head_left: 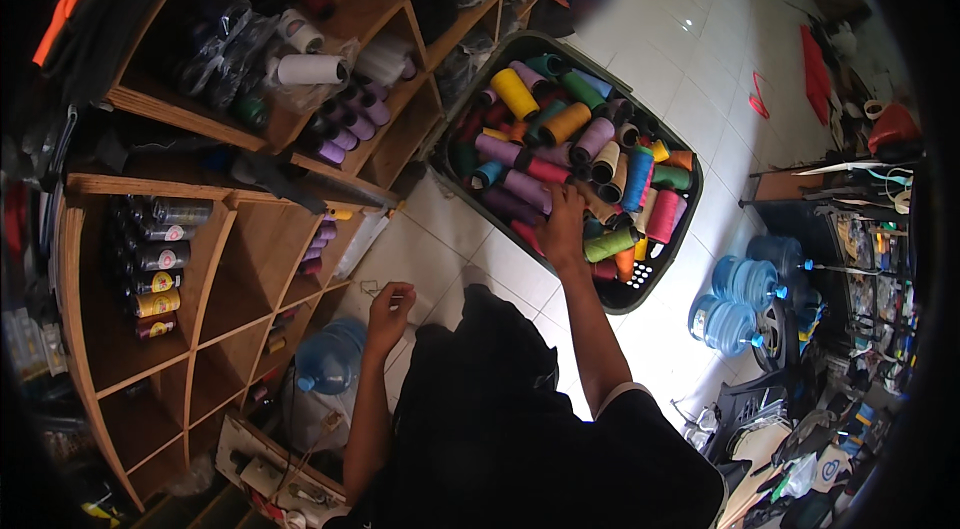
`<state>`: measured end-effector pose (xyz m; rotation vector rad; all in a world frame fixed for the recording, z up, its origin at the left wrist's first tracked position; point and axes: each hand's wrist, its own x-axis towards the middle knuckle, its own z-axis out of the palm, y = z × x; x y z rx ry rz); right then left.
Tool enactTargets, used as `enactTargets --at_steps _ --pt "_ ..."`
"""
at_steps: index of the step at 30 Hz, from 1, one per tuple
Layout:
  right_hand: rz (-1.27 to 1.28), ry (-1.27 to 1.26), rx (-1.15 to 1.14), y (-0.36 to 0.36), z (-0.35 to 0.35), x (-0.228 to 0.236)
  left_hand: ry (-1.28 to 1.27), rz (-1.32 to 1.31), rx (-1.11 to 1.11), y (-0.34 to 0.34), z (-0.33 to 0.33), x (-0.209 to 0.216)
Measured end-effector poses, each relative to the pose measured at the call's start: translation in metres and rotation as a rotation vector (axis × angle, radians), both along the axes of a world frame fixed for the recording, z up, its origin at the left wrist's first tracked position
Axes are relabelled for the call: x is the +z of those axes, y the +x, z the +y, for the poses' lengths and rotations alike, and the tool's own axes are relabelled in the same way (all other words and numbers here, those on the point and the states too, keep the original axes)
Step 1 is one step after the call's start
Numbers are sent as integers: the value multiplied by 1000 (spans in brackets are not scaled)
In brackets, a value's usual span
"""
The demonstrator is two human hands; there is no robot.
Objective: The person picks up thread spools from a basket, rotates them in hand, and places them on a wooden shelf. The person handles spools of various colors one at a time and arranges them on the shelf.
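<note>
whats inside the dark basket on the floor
The dark basket holds heaped thread spools, including yellow, blue and pink ones. The right hand covers part of the heap; spools buried underneath and most of the basket's bottom cannot be seen.

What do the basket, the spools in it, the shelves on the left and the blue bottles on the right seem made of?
Basket: probably plastic, dark, with round holes through its wall.
Spools: apparently wound thread, by their even coloured bodies; fibre unclear, sheen soft.
Shelves: seemingly wood, fairly matte, by warm brown boards with paler edges.
Bottles: likely plastic, glossy and see-through, with ridged sides.
</note>
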<state>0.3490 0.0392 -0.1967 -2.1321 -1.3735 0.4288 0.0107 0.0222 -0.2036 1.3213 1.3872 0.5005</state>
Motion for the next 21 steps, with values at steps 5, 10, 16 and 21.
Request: enactTargets --at_steps 5,10,16,21 --pt "-67 -15 -5 4 4 -4 -90 33 87 -19 -12 -4" --pt "90 74 2 22 -2 -24 -62 7 98 -19 -13 -1" --pt "1386 -60 -362 20 -14 1 50 41 60 -8 0 5" --pt "1801 105 -238 -15 -32 2 24 -74 -51 19 21 20"
